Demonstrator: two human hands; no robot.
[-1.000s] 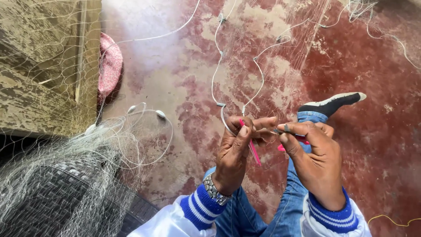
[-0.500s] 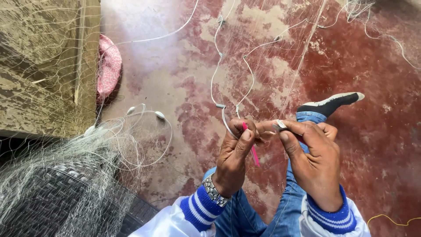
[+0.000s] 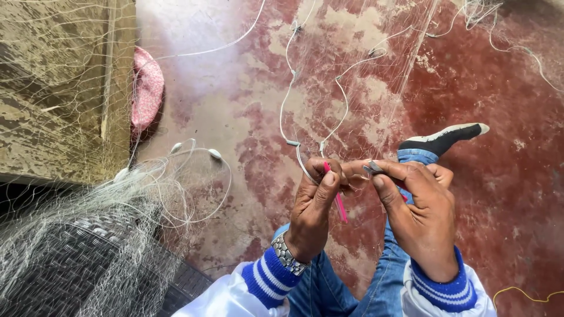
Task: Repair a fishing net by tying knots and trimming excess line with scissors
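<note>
The left hand [image 3: 314, 202] pinches a pink needle [image 3: 336, 196] (thin); the right hand [image 3: 420, 205] pinches the white line [image 3: 289, 117] of the net [image 3: 88, 235].

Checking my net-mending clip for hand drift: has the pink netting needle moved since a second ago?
Yes, slightly. The pink netting needle in the left hand now hangs steeper and sits a touch lower, judged against the black shoe, which keeps its place.

Worn red concrete floor [image 3: 247, 111] with pale patches, weathered wooden board [image 3: 53, 88] at left, daylight glare across the floor
</note>
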